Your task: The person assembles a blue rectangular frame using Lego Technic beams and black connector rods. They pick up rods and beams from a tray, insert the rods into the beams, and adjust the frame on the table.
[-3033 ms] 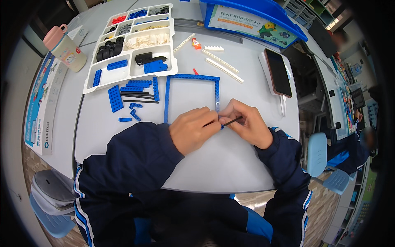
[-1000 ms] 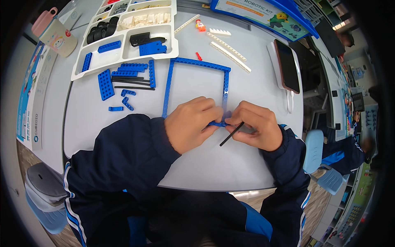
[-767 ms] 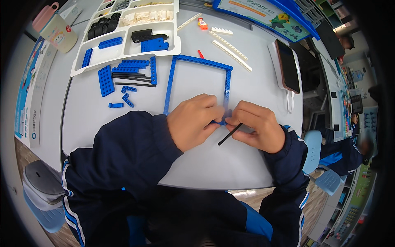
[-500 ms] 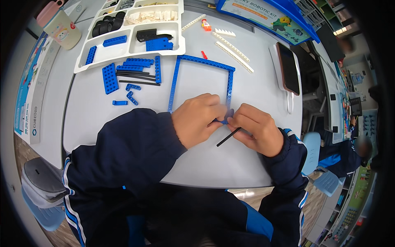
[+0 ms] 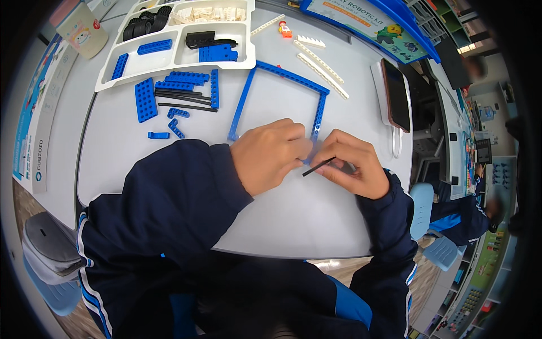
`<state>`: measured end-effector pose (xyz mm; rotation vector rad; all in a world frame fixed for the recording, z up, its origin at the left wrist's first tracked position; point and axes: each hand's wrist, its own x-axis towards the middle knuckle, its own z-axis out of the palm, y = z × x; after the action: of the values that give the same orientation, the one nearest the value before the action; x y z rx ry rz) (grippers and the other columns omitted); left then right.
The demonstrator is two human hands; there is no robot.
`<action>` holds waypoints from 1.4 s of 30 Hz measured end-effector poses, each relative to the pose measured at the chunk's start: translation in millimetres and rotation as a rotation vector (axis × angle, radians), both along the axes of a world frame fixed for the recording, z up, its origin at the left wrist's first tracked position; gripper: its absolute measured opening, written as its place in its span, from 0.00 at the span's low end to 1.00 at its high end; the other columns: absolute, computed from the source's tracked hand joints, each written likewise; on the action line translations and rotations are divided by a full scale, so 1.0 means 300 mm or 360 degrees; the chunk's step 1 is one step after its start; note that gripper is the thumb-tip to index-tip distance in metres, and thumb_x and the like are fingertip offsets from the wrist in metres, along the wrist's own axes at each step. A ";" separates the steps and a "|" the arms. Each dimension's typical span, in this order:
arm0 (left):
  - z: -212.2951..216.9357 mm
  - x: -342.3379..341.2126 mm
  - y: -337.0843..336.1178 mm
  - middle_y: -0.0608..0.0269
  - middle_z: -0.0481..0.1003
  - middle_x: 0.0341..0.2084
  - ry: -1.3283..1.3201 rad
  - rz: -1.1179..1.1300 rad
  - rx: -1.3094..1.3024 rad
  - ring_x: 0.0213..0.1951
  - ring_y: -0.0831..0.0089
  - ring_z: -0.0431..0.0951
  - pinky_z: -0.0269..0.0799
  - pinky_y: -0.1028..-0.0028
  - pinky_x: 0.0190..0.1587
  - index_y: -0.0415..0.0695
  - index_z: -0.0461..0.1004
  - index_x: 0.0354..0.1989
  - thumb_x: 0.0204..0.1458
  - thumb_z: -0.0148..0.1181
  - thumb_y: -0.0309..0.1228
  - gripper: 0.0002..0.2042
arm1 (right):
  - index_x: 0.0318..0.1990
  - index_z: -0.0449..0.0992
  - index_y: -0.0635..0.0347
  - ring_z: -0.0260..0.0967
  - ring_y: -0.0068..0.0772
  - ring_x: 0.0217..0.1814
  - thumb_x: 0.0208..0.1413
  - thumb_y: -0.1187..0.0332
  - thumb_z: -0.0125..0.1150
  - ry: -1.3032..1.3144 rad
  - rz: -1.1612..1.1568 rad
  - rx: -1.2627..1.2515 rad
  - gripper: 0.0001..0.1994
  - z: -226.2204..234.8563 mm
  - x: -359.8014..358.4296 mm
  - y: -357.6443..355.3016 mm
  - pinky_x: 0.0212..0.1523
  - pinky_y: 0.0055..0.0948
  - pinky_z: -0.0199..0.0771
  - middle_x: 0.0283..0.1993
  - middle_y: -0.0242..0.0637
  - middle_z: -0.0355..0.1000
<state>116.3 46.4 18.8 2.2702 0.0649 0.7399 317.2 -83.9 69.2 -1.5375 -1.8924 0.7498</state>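
A square-cornered frame of blue studless beams [image 5: 293, 78] lies in front of me, its near part hidden by my hands. My left hand [image 5: 268, 155] is closed at the frame's near right corner, fingers pinching the blue beam there. Close beside it, my right hand [image 5: 355, 164] has a thin black axle rod [image 5: 317, 167] between thumb and fingers, slanting down to the left. Right fingertips also come close to the blue corner; blur hides whether they touch it. A small red piece [image 5: 280, 67] peeks out at the frame's far beam.
Left of the frame lie blue bricks [image 5: 146, 100], black rods [image 5: 189, 107] and small blue angle pieces [image 5: 175, 129]. Beyond stands a white sorting tray [image 5: 246, 66]. White beams [image 5: 322, 68], a minifigure [image 5: 285, 30] and a phone [image 5: 395, 96] are at the right. A bottle [image 5: 84, 34] stands far left.
The blue frame has slid away from me, its far beam now over the small red piece. My right hand has moved up with the rod, which now slants less steeply.
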 end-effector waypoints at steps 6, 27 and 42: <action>0.008 -0.004 0.022 0.63 0.75 0.33 0.0008 -0.0023 0.0127 0.40 0.61 0.76 0.74 0.65 0.40 0.41 0.77 0.33 0.45 0.70 0.21 0.08 | 0.38 0.83 0.62 0.67 0.23 0.33 0.52 0.77 0.65 -0.0036 -0.0265 -0.0059 0.06 0.060 0.033 -0.009 0.30 0.23 0.61 0.37 0.34 0.74; 0.053 -0.014 0.017 0.66 0.75 0.36 -0.0179 -0.0096 0.0290 0.45 0.63 0.73 0.67 0.66 0.45 0.44 0.78 0.39 0.45 0.74 0.28 0.14 | 0.43 0.82 0.63 0.64 0.29 0.28 0.59 0.72 0.68 -0.0116 -0.0241 -0.0107 0.07 0.039 -0.030 -0.038 0.33 0.26 0.66 0.32 0.37 0.69; 0.160 -0.041 -0.039 0.64 0.74 0.26 0.0501 -0.0201 -0.1984 0.17 0.83 0.69 0.58 0.81 0.21 0.41 0.71 0.40 0.62 0.65 0.30 0.09 | 0.44 0.86 0.58 0.56 0.24 0.23 0.41 0.72 0.81 -0.0414 -0.0207 0.0858 0.19 0.031 -0.066 -0.052 0.24 0.26 0.56 0.25 0.30 0.58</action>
<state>104.1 34.7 66.9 1.1411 0.4033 0.1364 297.3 -99.4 78.5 -1.4299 -1.9398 -0.0323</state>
